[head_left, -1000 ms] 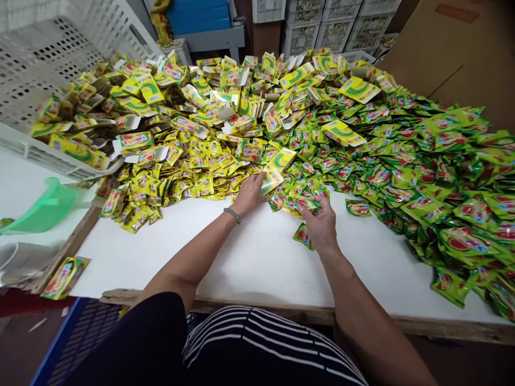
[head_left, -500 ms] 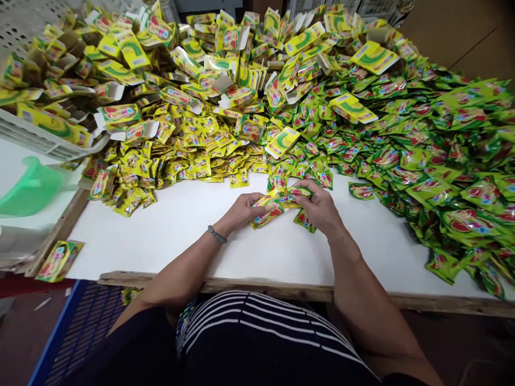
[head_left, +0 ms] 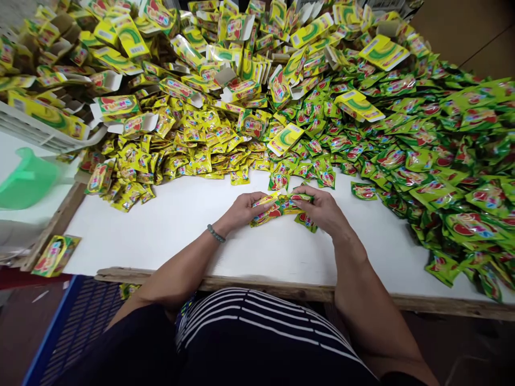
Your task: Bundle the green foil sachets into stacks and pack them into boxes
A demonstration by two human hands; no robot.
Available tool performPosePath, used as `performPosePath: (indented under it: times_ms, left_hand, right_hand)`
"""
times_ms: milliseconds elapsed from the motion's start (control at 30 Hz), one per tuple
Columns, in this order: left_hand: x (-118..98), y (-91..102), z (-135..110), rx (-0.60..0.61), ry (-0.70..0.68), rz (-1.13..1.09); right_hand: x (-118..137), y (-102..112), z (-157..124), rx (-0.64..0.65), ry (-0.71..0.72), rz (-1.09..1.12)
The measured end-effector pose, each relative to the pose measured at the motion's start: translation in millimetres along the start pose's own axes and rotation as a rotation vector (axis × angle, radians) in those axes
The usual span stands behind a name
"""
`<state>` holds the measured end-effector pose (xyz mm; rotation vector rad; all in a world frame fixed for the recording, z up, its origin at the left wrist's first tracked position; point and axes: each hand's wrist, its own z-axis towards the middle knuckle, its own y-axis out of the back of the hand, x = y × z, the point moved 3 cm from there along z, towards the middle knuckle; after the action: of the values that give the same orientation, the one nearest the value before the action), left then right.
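My left hand point(head_left: 244, 210) is closed on a small yellow and green printed carton point(head_left: 266, 212), fingers behind it and thumb in front. Close to the carton's right-hand end, my right hand point(head_left: 322, 210) pinches a green sachet point(head_left: 301, 198) with a red fruit picture. Something yellow shows just below that sachet, between the hands; whether it is a second sachet or part of the carton I cannot tell. Under my right fingers another green sachet point(head_left: 306, 221) lies on the white tabletop point(head_left: 257, 252). Fingers partly hide the carton's end.
Beyond my hands lie heaps of yellow sachets point(head_left: 197, 145), green sachets point(head_left: 426, 161) and open cartons point(head_left: 237, 59). At left are a white crate point(head_left: 52, 128), a green scoop point(head_left: 30, 179) and a carton point(head_left: 56, 256). A blue crate point(head_left: 76, 321) stands below the table edge.
My right hand has shifted slightly, and the green sachet sits at a slightly different angle against the carton's end. My left hand keeps its hold. The view has shifted a little.
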<state>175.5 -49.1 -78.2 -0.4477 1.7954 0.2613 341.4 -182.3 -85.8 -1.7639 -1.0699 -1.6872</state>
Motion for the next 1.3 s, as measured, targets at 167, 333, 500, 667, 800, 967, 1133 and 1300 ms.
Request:
performPosePath:
  times_ms: [167, 333, 500, 667, 800, 967, 1133, 1300]
  left_hand:
    - [3, -9.6, 0, 0.05, 0.029, 0.037]
    - [6, -13.6, 2, -0.017, 0.018, 0.053]
    - [15, -14.6, 6, -0.012, 0.047, 0.034]
    - [13, -16.1, 9, -0.068, 0.043, -0.157]
    - [8, -17.6, 8, -0.107, 0.037, -0.234]
    - [5, -20.3, 5, -0.145, 0.064, -0.357]
    - [6, -20.6, 4, -0.185, 0.073, -0.408]
    - [5, -22.2, 6, -0.177, 0.055, -0.462]
  right_hand:
    - [5, -6, 0, 0.105, 0.102, -0.06]
    - [0, -10, 1, 0.056, 0.007, -0.075]
    - [0, -13, -1, 0.089, 0.004, -0.223]
    - [8, -12, -3, 0.039, 0.091, 0.075]
    - [10, -14, -3, -0.056, 0.159, -0.058]
    - [11, -19, -7, -0.061, 0.199, -0.174]
    - [16, -30, -14, -0.004, 0.228, -0.179]
    - [21, -44, -21, -0.033, 0.302, -0.213]
